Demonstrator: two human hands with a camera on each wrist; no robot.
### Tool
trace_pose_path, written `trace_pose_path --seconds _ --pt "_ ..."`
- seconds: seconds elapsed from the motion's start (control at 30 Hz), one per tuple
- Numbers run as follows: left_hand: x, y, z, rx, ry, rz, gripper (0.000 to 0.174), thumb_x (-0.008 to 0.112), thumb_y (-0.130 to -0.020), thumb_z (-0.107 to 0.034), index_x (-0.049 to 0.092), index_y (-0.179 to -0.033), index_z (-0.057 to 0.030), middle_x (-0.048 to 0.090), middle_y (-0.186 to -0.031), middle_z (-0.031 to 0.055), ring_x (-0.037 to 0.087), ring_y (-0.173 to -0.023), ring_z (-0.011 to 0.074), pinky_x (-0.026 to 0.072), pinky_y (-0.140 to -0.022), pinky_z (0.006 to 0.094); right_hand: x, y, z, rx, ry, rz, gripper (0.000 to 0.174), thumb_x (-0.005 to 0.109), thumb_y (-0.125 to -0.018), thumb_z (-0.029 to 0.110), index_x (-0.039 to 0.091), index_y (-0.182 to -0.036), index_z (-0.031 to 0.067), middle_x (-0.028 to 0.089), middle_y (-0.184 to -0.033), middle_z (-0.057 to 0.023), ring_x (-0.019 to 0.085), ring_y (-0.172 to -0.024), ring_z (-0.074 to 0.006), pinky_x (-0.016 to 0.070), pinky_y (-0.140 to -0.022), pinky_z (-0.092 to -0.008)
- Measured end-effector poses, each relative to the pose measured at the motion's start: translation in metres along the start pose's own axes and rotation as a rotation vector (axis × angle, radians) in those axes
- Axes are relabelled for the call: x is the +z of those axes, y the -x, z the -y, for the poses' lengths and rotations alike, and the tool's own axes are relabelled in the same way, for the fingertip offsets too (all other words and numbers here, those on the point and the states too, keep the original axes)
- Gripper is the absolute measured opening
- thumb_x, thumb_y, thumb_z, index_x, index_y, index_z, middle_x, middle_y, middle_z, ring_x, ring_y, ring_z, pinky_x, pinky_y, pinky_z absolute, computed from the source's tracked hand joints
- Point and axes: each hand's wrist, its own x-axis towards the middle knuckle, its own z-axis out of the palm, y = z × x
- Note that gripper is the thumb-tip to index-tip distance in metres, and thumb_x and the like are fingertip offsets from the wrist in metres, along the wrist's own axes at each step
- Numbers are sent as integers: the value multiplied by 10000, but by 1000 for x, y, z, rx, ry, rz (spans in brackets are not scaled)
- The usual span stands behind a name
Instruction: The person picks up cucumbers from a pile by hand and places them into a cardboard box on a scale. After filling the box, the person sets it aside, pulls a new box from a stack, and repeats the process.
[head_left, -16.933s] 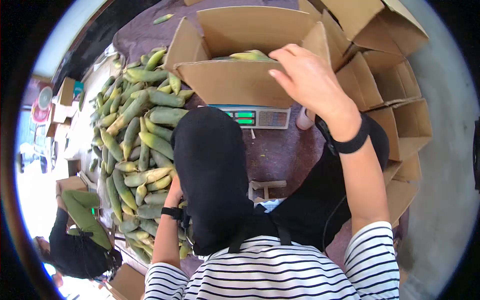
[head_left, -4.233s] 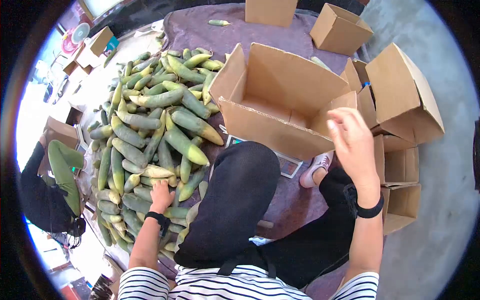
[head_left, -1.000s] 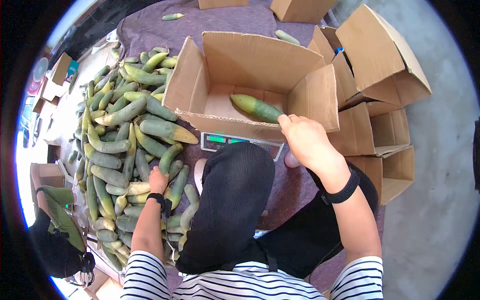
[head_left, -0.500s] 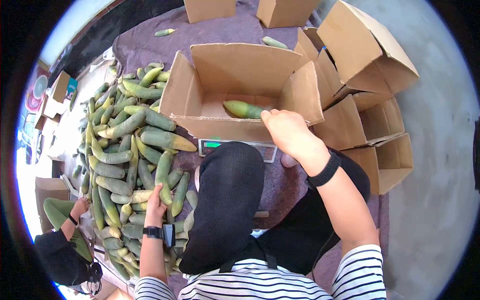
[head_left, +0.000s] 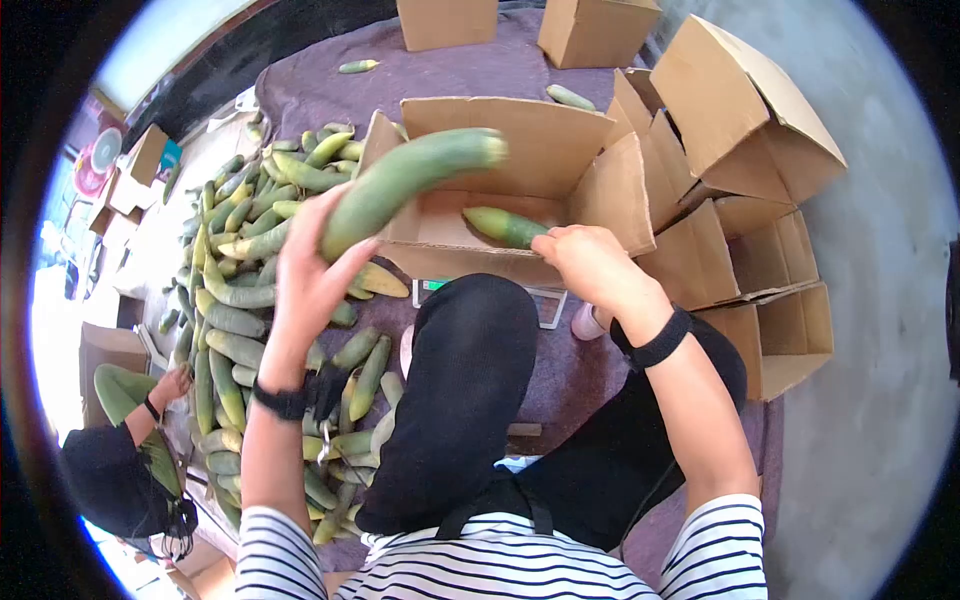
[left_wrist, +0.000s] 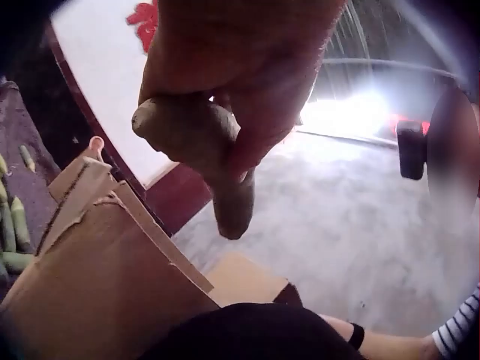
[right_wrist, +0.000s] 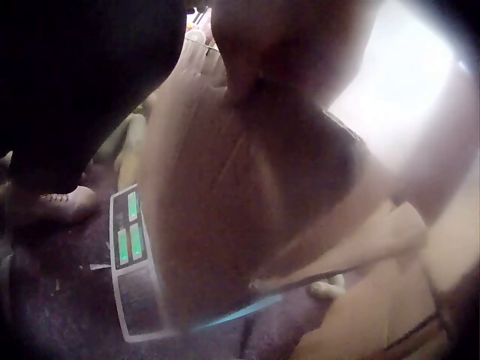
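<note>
Left hand: thumb and fingers curled round one end of a big radish
Big radish: long axis slants from left hand, away and rightward; free end over open box
Right hand: pinches one end of a smaller radish at the near rim
Smaller radish: inside the box, leftward and slightly away from right hand

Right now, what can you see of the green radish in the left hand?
The green radish is long, thick and curved, smooth-looking, with a paler, blunt far end. The left hand grips its near end between fingers and thumb, off the pile. In the head view it crosses the left side of the open cardboard box. Blur hides finer skin detail.
</note>
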Motion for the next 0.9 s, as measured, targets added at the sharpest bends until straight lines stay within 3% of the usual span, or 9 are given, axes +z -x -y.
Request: trace_pose_path --seconds 0.1,0.17,0.3,0.33,0.5,0.63,0.67,0.8,0.9 --pt "41 -34 9 163 73 139 467 673 -797 -150 521 -1220 -27 571 -1147 141 545 -1089 259 410 -945 341 0 0 -1 19 55 -6 140 506 -800 92 614 -885 64 647 -867 -129 646 -865 -294 520 -736 -403" --pt "61 -41 18 128 75 217 410 642 -827 -138 529 -1207 -33 570 -1134 133 543 -1084 247 412 -939 340 3 0 -2 25 75 -22 145 505 -800 89 614 -893 68 647 -875 -126 644 -875 -292 521 -741 -402" --pt "44 -34 29 158 -23 49 317 578 -883 -120 548 -1187 -39 571 -1136 113 546 -1078 218 422 -925 334 -1 -1 -1 74 77 1 137 501 -802 86 616 -872 59 647 -839 -144 648 -854 -306 522 -727 -410" --pt "35 -26 30 65 73 -31 267 587 -854 -93 583 -1111 -21 588 -1089 153 549 -1068 279 408 -947 350 0 -1 -2 77 72 5 137 501 -802 86 616 -872 59 647 -839 -144 648 -854 -306 522 -727 -410" --pt "0 67 109 -322 18 -77 224 591 -865 -69 585 -1081 -10 602 -1005 109 611 -908 195 488 -758 289 -2 -5 0 93 58 29 135 495 -808 86 613 -863 53 642 -827 -160 647 -845 -315 523 -707 -421" --pt "6 195 178 -336 -317 113 225 623 -816 -118 578 -1010 -13 600 -966 152 601 -882 302 494 -766 401 2 -5 -1 55 98 1 129 493 -807 67 601 -872 43 636 -832 -161 646 -831 -320 521 -707 -429" --pt "14 229 183 -463 -364 238 264 640 -792 -150 576 -1013 -22 593 -981 167 591 -908 328 488 -779 431 4 -6 -1 59 114 1 105 502 -805 68 589 -855 36 633 -823 -157 642 -819 -325 518 -704 -429" --pt "24 273 149 -683 -612 744 393 691 -735 -222 555 -1047 -26 559 -1046 173 560 -987 356 483 -787 462 1 -8 4 73 96 -9 79 529 -814 92 566 -828 23 624 -807 -159 629 -790 -337 507 -690 -437" --pt "28 284 160 -573 -712 636 405 704 -726 -253 561 -1029 -26 561 -1041 163 555 -998 335 478 -784 443 -2 -11 8 93 87 10 77 536 -826 96 557 -818 22 619 -802 -164 624 -796 -344 502 -687 -443"
